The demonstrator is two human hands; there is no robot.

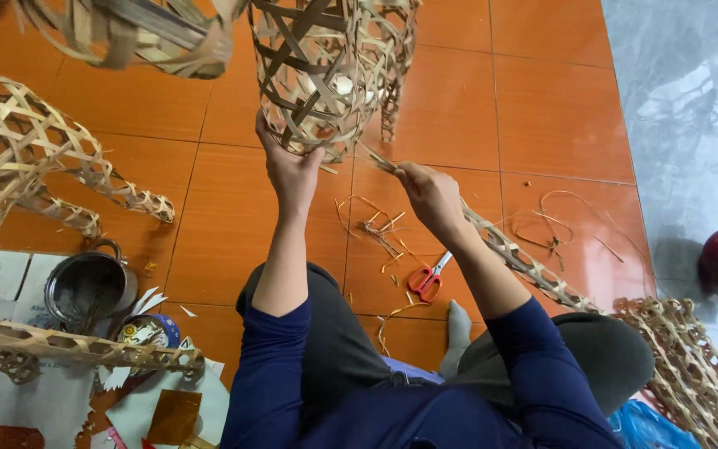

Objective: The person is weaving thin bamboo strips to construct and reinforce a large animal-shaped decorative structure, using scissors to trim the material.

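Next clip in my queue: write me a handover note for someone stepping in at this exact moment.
Left hand: gripping the lower rim of the open-weave bamboo basket, holding it up off the floor.
Right hand: pinched shut on a thin bamboo strip that runs to the basket's bottom edge.
Nearby: red-handled scissors and strip offcuts on the orange tile floor; a long woven band lies under the right forearm.
Done: basket body looks woven.
Left: the loose strip at the rim is not yet worked in.
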